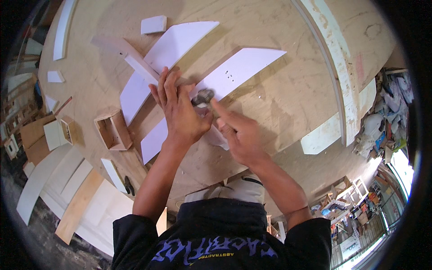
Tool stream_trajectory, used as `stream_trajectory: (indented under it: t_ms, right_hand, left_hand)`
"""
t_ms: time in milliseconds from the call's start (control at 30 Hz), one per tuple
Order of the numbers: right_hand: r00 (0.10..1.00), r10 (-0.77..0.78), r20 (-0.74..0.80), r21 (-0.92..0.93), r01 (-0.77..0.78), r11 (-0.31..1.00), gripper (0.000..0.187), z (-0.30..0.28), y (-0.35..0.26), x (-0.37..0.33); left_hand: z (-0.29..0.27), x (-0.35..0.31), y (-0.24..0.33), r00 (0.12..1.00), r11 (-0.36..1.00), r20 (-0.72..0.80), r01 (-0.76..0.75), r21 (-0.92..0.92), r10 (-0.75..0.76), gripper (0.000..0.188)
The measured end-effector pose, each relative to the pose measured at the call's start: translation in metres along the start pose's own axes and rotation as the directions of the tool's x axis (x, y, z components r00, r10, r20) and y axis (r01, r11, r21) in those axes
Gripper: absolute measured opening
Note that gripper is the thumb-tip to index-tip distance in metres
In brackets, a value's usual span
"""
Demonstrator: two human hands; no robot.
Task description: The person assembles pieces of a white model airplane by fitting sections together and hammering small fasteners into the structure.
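My left hand (pixel 182 110) lies across a long white strip (pixel 140 66), fingers on one side and thumb on the other, bracing it. The strip crosses two white panels with slanted ends, the left panel (pixel 173 42) and the right panel (pixel 238 67), which has several small dark holes. My right hand (pixel 238 132) is closed around what looks like a hammer (pixel 204 96). Its dark metal head is blurred by motion, close beside my left thumb and index finger, over the strip. The handle is mostly hidden by my hand.
A small white block (pixel 153 24) lies beyond the panels. An open wooden box (pixel 112 130) stands on the plywood table (pixel 288 112) at left, with black-handled pliers (pixel 129 185) near the edge. A long pale board (pixel 335 67) runs down the right side. White boards (pixel 74 180) lie lower left.
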State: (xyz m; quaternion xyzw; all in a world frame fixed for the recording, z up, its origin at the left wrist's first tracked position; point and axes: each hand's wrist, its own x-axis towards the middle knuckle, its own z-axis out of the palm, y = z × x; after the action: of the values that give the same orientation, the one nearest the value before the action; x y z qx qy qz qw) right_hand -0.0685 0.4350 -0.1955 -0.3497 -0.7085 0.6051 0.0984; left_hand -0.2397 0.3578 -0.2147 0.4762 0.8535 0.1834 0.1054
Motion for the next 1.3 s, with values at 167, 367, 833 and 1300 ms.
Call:
stream_trajectory:
  t_ms: [167,367,833,1300]
  right_hand:
    - [0.996,-0.045,-0.077,0.032,0.047,0.998,0.049,0.014,0.016,-0.003]
    - [0.92,0.354,-0.166,0.59,-0.195,0.784,0.053,-0.005,-0.002,-0.027]
    - [0.913,0.345,-0.218,0.533,-0.185,0.825,0.059,-0.047,-0.013,-0.084]
    - [0.939,0.267,-0.217,0.252,-0.21,0.945,0.054,-0.095,0.011,-0.083]
  left_hand:
    - [0.001,0.003,0.002,1.0,1.0,0.004,-0.014,-0.013,0.014,0.06]
    - [-0.014,-0.005,0.009,0.993,0.983,-0.097,0.05,-0.177,-0.068,0.085]
    - [-0.021,0.003,-0.005,0.859,0.839,0.0,0.5,-0.213,-0.512,0.048]
    - [-0.022,0.007,0.001,0.831,0.822,-0.046,0.539,-0.184,-0.555,0.045]
